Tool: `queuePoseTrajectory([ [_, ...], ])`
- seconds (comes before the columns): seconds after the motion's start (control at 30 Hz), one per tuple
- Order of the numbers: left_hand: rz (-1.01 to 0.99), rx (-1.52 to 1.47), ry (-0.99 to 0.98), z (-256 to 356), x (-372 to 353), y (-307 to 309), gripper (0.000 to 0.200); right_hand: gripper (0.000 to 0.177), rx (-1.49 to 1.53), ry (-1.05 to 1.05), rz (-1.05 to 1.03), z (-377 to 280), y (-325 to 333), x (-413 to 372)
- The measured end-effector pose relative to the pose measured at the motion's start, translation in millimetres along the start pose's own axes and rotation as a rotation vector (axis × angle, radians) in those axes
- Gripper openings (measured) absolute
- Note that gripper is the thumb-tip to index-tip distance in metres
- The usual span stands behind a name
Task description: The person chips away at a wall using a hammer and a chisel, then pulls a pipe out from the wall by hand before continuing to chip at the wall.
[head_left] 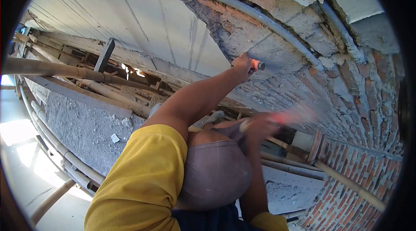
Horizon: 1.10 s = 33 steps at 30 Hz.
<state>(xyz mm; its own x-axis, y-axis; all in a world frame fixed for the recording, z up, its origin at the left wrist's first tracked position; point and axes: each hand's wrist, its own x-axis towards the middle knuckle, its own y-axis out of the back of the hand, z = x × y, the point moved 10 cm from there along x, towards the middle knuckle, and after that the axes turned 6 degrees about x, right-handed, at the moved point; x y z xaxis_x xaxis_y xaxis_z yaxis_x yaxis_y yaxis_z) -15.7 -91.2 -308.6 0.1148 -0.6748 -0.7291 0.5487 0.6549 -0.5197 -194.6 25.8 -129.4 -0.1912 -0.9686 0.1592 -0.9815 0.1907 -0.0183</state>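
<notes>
My left hand (241,65) is closed around a chisel (258,65) with an orange grip, its round butt end pointing right. It is held up at the broken plaster edge (221,49), where grey mortar and brick lie exposed. Where the chisel's tip meets the wall is hidden by the hand. Lower right, my right hand (260,127) is closed on a hammer (290,115) with a red handle. Motion smears the hammer, so its head is only a grey blur, apart from the chisel.
Grey conduit pipes (260,16) run in grooves cut into the wall. Bare brickwork (355,187) lies to the right. Bamboo scaffold poles (65,67) cross at left, near a rubble-covered plank (78,122). Another bamboo pole (351,185) slants at lower right.
</notes>
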Motion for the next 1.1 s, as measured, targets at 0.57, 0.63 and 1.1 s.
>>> queuePoseTrajectory([
  [0.57,0.200,0.382,0.085,-47,-36,116,0.032,0.017,0.073,-0.558,-0.125,51,12,-86],
  [0.63,0.074,0.310,0.065,-38,-30,93,0.026,0.018,0.081,-0.465,-0.091,34,12,-75],
  [1.1,-0.013,0.036,0.061,-23,20,49,0.022,0.011,0.393,0.532,-0.022,-159,1,-10],
])
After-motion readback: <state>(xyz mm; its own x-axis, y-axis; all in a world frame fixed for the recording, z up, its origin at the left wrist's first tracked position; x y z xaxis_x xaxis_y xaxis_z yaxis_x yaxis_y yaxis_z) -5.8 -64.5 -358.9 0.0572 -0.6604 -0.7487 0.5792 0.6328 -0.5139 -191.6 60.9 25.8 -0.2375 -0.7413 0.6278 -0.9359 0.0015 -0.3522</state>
